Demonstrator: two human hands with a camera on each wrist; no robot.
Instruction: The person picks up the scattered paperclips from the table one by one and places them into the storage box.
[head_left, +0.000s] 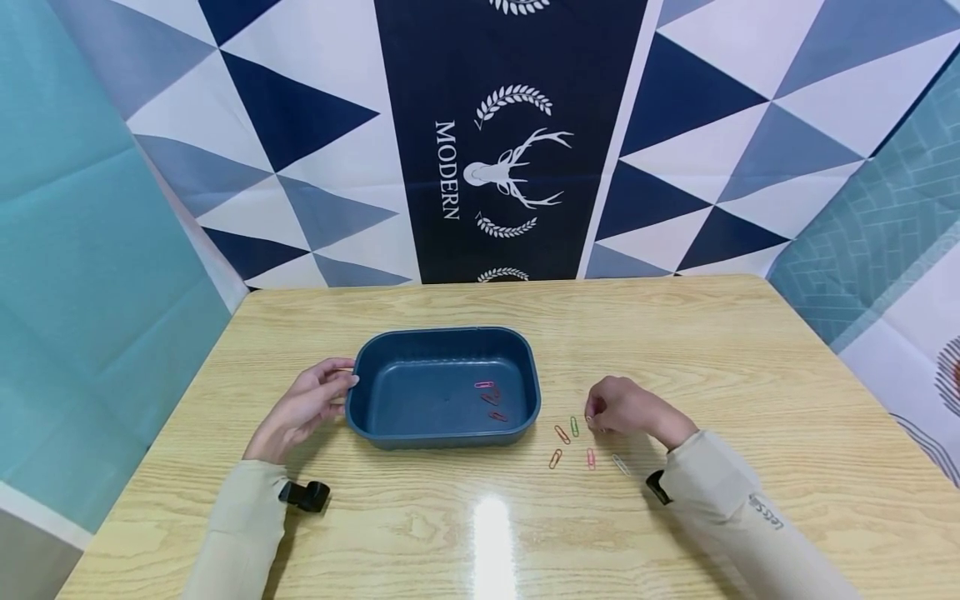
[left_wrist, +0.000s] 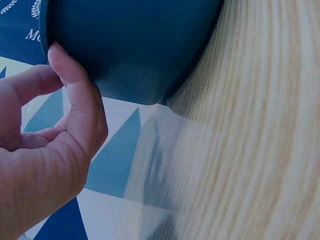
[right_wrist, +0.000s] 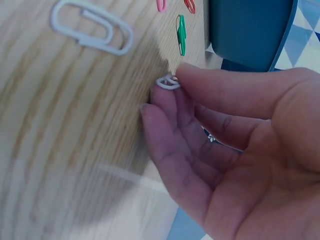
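Observation:
A dark blue plastic bin [head_left: 442, 442] stands on the wooden table. At its left end, my left hand [head_left: 311, 400] holds the rim, thumb at the edge and fingers bent beside it. To the right of the bin, my right hand [head_left: 626, 408] pinches a white paper clip [right_wrist: 167, 82] between thumb and fingertips, close above the tabletop. Near that hand lie a green paper clip [head_left: 574, 427], a red paper clip [head_left: 562, 434], another red one, a pink paper clip [head_left: 591, 458] and a second white paper clip [head_left: 620, 464]. Inside the bin are a pink clip [head_left: 483, 384] and some red clips [head_left: 497, 416].
The light wooden table [head_left: 405, 533] reaches back to a patterned cloth [head_left: 517, 150] hanging behind it. Teal cloth [head_left: 112, 275] hangs at the left side. A black wrist device [head_left: 306, 496] sits on the left sleeve, and another on the right.

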